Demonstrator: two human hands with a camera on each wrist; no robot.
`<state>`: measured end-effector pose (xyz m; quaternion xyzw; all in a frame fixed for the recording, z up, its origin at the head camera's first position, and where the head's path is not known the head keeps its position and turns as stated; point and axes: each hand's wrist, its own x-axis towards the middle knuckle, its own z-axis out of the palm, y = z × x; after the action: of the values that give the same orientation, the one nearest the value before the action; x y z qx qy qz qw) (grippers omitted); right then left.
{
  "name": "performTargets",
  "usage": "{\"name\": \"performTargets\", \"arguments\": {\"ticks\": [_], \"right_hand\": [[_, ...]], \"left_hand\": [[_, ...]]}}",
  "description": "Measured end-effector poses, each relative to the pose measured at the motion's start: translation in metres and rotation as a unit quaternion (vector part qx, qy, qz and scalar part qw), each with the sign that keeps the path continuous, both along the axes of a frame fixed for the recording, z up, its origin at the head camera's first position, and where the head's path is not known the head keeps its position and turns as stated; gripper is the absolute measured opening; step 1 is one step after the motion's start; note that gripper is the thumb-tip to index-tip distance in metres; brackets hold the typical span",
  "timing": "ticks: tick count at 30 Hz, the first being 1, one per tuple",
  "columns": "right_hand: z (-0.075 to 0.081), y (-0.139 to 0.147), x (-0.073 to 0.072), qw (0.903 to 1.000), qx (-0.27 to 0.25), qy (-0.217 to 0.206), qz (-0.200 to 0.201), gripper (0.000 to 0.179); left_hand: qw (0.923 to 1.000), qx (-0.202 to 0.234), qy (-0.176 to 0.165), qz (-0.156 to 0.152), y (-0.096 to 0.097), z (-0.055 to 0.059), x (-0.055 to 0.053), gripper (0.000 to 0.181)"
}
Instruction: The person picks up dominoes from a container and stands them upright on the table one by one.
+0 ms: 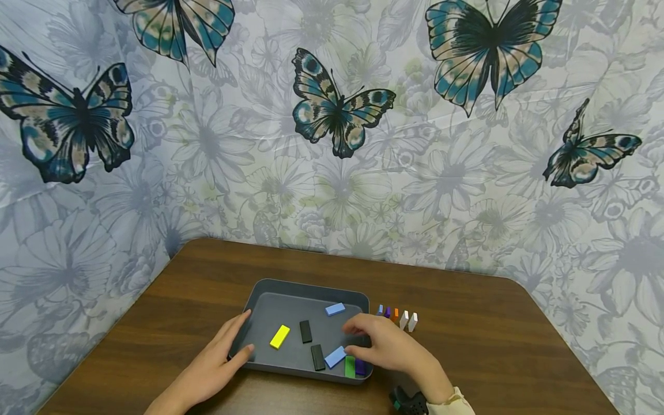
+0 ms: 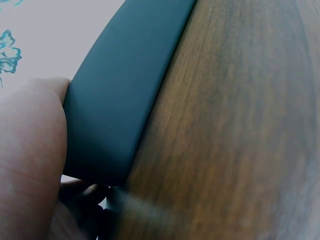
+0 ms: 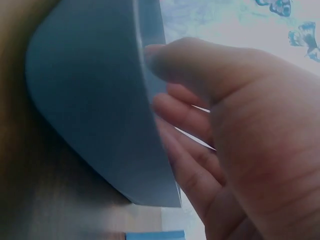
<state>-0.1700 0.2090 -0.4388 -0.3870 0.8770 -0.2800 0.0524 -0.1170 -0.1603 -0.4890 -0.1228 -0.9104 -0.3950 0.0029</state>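
Pale sleeve (image 1: 450, 406) and black wrist device (image 1: 408, 402) are showing nearest, below the right hand (image 1: 385, 344). That hand is hovering over the right side of the grey tray (image 1: 284, 300), thumb and fingers curving loosely apart, grasping nothing visible. Thumb tip is sitting just beside the lower blue block (image 1: 334, 357); whether it is touching, cannot tell.

Left hand (image 1: 215, 356): unclenched, fingers stretching along the tray's left rim, thumb lying by the near-left corner, touching the tray.

In the tray: yellow block (image 1: 279, 337) is lying slantwise, left of centre. Two dark blocks (image 1: 305, 331) are lying mid-tray, well apart from the yellow, one nearer the front. Upper blue block (image 1: 335, 309) is lying toward the far right. Green block (image 1: 350, 366) and purple block (image 1: 360, 368) are lying side by side in the near-right corner.

Off the tray's right side, on the brown table (image 1: 467, 314), a row of small pieces is running: blue, purple, orange (image 1: 396, 314), two white (image 1: 412, 322). Behind, a butterfly-patterned backdrop (image 1: 342, 196) is filling the view.
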Motion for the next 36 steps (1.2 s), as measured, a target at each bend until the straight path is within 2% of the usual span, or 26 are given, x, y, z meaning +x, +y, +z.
{"name": "performTargets", "arguments": {"ticks": [8,18,28,36], "right_hand": [[-0.007,-0.011,0.003,0.999,0.017,0.032,0.026,0.029],[-0.009,-0.019,0.008,0.9928,0.063,0.099,0.023,0.028],[-0.011,-0.023,0.011,0.9914,0.079,0.104,0.014,0.025],[-0.012,-0.025,0.013,0.9863,0.1,0.13,0.013,0.018]], "left_hand": [[0.9999,0.003,-0.011,0.001,0.0,-0.002,-0.002,0.07],[1.0,0.004,-0.003,0.0,-0.001,-0.001,-0.002,0.069],[1.0,-0.001,-0.005,-0.001,-0.002,-0.001,0.0,0.069],[1.0,0.003,-0.002,-0.003,-0.001,0.001,0.001,0.068]]}}
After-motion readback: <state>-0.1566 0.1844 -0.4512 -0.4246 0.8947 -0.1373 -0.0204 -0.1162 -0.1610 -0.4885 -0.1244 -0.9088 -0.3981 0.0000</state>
